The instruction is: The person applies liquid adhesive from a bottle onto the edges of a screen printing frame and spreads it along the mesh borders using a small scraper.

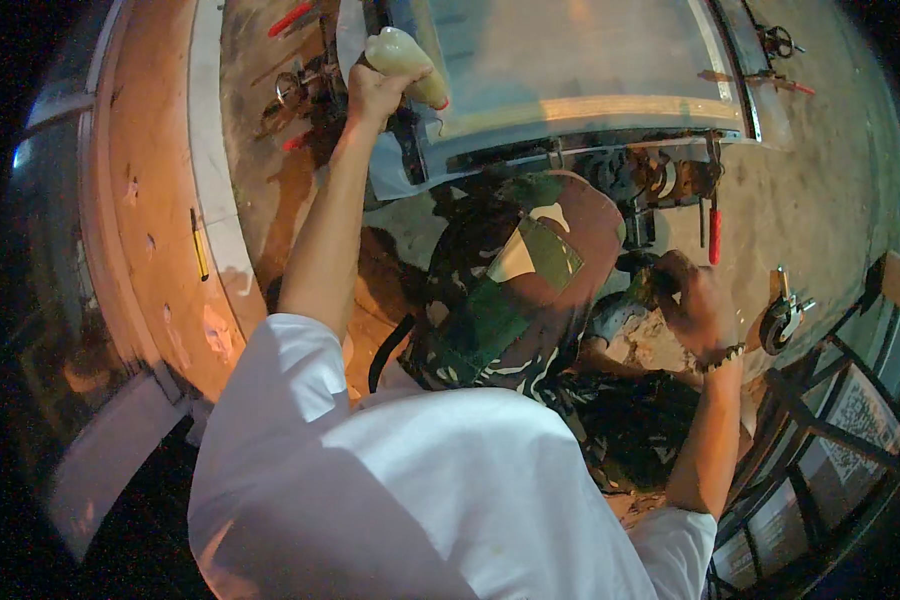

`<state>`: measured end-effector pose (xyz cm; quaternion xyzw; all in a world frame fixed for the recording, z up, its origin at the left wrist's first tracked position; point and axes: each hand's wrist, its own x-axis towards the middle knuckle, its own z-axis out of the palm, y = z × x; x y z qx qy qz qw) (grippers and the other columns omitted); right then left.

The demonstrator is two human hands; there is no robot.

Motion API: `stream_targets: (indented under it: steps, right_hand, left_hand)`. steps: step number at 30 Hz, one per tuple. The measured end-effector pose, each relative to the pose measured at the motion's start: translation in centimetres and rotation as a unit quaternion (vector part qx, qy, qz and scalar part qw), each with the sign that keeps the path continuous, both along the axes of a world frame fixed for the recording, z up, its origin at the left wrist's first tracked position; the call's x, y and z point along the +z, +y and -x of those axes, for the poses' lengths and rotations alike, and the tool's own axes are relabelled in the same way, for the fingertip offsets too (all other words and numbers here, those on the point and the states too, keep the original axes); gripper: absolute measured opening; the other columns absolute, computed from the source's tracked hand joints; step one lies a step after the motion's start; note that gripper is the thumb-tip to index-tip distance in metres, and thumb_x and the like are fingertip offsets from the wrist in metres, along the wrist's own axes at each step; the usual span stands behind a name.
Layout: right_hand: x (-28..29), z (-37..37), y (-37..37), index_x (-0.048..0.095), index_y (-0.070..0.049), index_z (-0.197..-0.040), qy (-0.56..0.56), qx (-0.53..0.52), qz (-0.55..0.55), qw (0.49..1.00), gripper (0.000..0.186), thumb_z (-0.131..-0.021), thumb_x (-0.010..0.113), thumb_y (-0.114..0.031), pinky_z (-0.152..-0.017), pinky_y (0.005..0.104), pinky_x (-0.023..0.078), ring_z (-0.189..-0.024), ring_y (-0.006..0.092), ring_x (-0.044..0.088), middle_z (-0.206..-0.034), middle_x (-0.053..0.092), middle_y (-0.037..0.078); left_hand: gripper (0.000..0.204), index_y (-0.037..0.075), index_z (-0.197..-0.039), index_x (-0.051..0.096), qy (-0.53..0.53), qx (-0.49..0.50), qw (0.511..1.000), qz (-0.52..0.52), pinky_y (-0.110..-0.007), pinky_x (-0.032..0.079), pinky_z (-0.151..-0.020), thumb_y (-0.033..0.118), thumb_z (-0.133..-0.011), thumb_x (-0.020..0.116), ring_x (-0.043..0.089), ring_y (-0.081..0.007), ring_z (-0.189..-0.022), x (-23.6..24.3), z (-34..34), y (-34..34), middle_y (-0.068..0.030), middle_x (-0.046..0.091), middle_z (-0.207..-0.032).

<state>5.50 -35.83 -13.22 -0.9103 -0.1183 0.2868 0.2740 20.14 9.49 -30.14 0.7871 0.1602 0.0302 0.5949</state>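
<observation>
My left hand [375, 95] grips a pale plastic bottle [400, 60] with a red tip over the left edge of a framed panel [580, 60] covered in translucent sheet. My right hand [695, 305], a bracelet at its wrist, has curled fingers around or against something dark that I cannot make out. It is beside a person in a camouflage cap [520, 270], who bends beneath me in front of the panel. Clamps with red handles [714, 235] sit along the panel's sides.
A yellow utility knife [200, 245] lies on the orange board [150, 200] at left. A caster wheel [780, 325] is right of my right hand. A black metal frame [835, 420] stands at lower right, and more clamp hardware [775, 45] is at upper right.
</observation>
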Motion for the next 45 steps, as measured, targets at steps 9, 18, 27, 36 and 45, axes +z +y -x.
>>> stream_targets:
  steps: [9, 18, 27, 36, 45]
  right_hand:
    - [-0.7, 0.6, -1.4, 0.062, -0.001, -0.097, 0.023, -0.04, 0.009, 0.999, 0.019, -0.078, 0.066, 0.0, -0.072, 0.0384, 0.055, -0.082, 0.0313, 0.072, -0.085, 0.072, 0.016]
    - [-1.1, 1.7, -2.3, 0.063, -0.002, -0.1, 0.067, -0.058, 0.089, 0.992, 0.023, -0.077, 0.068, -0.001, -0.074, 0.0394, 0.056, -0.086, 0.0316, 0.073, -0.09, 0.073, 0.017]
    - [-0.9, 4.1, -3.0, 0.063, 0.001, -0.101, 0.041, -0.136, 0.056, 0.988, 0.026, -0.076, 0.069, 0.0, -0.074, 0.0392, 0.057, -0.083, 0.0326, 0.072, -0.09, 0.071, 0.018]
    - [-2.7, 8.7, -6.7, 0.062, 0.0, -0.103, 0.052, -0.174, 0.109, 0.977, 0.026, -0.078, 0.069, 0.0, -0.071, 0.0383, 0.058, -0.087, 0.0309, 0.073, -0.09, 0.072, 0.018]
    - [-2.5, 11.5, -6.7, 0.062, 0.001, -0.102, 0.111, -0.265, 0.142, 0.947, 0.029, -0.075, 0.071, 0.001, -0.067, 0.0367, 0.058, -0.082, 0.0314, 0.073, -0.089, 0.071, 0.019]
  left_hand:
    - [0.064, 0.002, -0.114, 0.061, -0.012, 0.031, 0.989, -0.148, -0.037, 0.057, -0.085, 0.021, -0.062, 0.094, 0.07, -0.0229, -0.095, 0.4, -3.6, 0.5, -0.0111, 0.071, -0.105]
    - [0.069, 0.002, -0.113, 0.062, -0.064, 0.016, 0.984, -0.164, -0.037, 0.057, -0.085, 0.03, -0.059, 0.095, 0.07, -0.0232, -0.095, -1.3, -6.7, 2.1, -0.0114, 0.072, -0.105]
    - [0.07, 0.001, -0.11, 0.063, -0.128, 0.058, 0.962, -0.235, -0.039, 0.057, -0.084, 0.032, -0.056, 0.096, 0.071, -0.0248, -0.093, -1.9, -11.6, 4.4, -0.0127, 0.073, -0.103]
    - [0.084, 0.001, -0.117, 0.061, -0.113, 0.055, 0.952, -0.278, -0.04, 0.054, -0.091, 0.037, -0.05, 0.098, 0.067, -0.0293, -0.103, -0.6, -20.0, 6.3, -0.0153, 0.07, -0.112]
    - [0.073, 0.009, -0.114, 0.065, -0.068, 0.065, 0.936, -0.338, -0.041, 0.055, -0.088, 0.041, -0.054, 0.093, 0.069, -0.0295, -0.101, -3.9, -29.7, 8.4, -0.012, 0.071, -0.112]
